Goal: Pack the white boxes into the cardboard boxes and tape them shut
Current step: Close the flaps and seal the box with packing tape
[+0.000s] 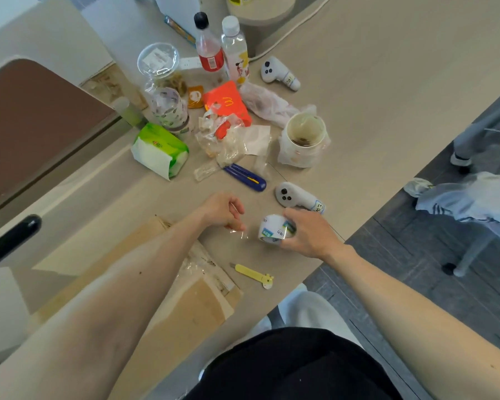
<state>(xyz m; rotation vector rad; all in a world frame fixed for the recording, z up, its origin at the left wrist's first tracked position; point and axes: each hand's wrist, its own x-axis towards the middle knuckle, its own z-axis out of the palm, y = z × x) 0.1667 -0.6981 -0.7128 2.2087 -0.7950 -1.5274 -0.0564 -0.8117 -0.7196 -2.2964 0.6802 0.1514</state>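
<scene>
A roll of clear tape (273, 230) with a blue and white label sits just above the table near its front edge. My right hand (308, 233) grips the roll from the right. My left hand (224, 210) pinches the loose end of the clear tape (243, 233), which is pulled out a short way to the left of the roll. A flattened cardboard box (191, 310) lies on the table under my left forearm, with old tape along its flap. No white box is in view.
A yellow box cutter (253, 274) lies by the cardboard, a blue one (246, 177) further back. Two white controllers (298, 197) (279, 73), a cup in a bag (303, 142), bottles (223, 50), a tissue pack (159, 151) and wrappers crowd the back. The table edge runs diagonally at right.
</scene>
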